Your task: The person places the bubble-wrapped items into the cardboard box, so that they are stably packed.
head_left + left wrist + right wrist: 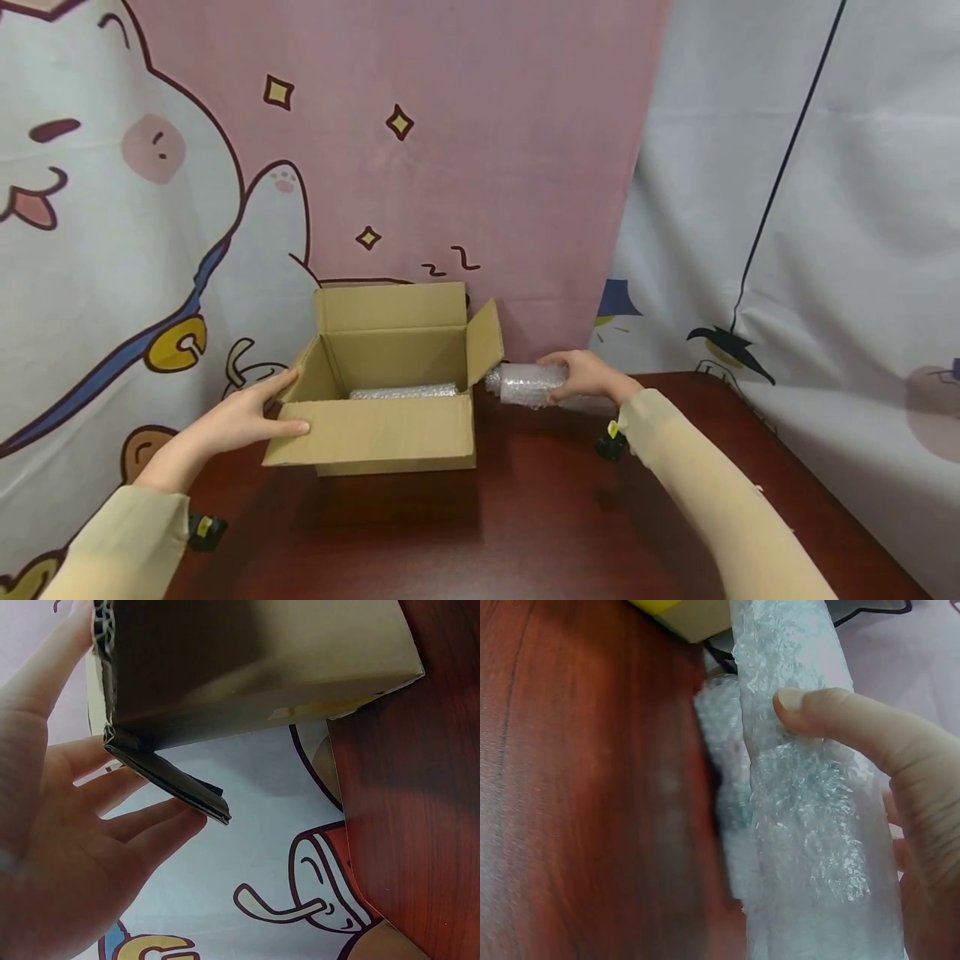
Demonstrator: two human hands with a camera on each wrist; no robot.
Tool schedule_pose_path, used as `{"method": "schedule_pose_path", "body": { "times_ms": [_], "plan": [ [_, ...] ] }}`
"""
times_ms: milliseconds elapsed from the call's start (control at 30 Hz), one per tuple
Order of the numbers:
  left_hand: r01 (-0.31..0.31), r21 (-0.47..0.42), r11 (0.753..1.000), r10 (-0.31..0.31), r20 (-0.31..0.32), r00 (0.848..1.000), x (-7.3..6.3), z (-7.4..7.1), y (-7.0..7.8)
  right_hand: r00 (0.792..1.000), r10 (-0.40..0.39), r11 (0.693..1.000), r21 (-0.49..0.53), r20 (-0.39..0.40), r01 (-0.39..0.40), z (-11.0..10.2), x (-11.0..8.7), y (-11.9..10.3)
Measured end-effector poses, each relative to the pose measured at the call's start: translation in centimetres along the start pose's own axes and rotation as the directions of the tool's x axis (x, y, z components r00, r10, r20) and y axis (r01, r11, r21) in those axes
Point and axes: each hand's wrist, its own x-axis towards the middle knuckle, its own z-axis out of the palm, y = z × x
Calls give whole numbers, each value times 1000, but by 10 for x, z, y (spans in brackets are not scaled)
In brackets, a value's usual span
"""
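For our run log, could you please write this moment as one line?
left hand: holds box at left edge | right hand: grips bubble-wrapped bundle, right of box | box: open, wrapped item inside

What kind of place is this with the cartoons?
Probably a packing or unpacking spot, perhaps indoors: an open cardboard box stands on a reddish-brown table, the right hand holds a bubble-wrapped bundle, and cartoon-printed cloth hangs behind.

head: forward-down, farther | wrists: close-up | head + left wrist share: box (386, 427)
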Motion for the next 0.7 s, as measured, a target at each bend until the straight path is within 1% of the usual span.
{"method": "schedule_pose_path", "body": {
  "times_ms": [133, 333, 500, 700],
  "plan": [
    [-2, -1, 1000, 2, 1, 1000, 0, 0, 0, 1000, 4, 1000, 6, 23, -4, -12, -3, -4],
    [0, 13, 1000, 0, -1, 1000, 0, 1, -2, 999, -37, 998, -42, 38, 39, -27, -3, -12],
    [3, 26, 1000, -3, -4, 1000, -1, 1, -3, 998, -48, 998, -43, 51, 50, -39, -4, -19],
    [-4, 24, 1000, 5, -11, 1000, -1, 1, -3, 998, -24, 999, -35, 59, 26, -57, -7, -28]
  ]
}}
